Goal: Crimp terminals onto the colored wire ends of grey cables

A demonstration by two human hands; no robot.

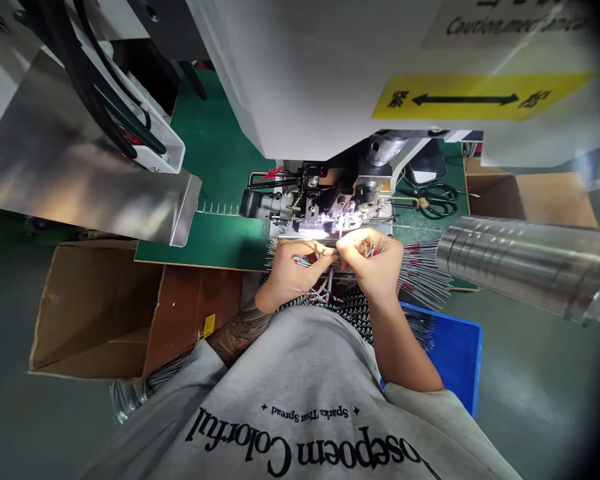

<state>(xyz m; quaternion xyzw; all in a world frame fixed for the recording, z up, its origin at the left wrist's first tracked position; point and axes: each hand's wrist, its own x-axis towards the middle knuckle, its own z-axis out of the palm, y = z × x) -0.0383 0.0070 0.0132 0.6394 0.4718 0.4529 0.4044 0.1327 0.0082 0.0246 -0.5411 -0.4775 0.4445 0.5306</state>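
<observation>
My left hand (293, 270) is closed in a pinch. Thin coloured wires (301, 261), partly blue and white, stick out between its fingers. Close beside it, my right hand (377, 263) pinches a thin wire, with more red and white wire ends showing at its fingers. The two sets of fingertips nearly meet just in front of the brightly lit head of a crimping machine (340, 213). Below my hands hang grey cables (329, 280) with coloured cores fanned out at their ends. Exactly where each wire tip sits at the machine is hidden by glare and fingers.
A bundle of grey cables (425, 273) lies right of my right hand, above a blue bin (473, 353). A metal tube (520, 267) juts in from the right. Cardboard boxes (95, 307) stand left. Scissors (435, 200) lie on the green table (215, 173).
</observation>
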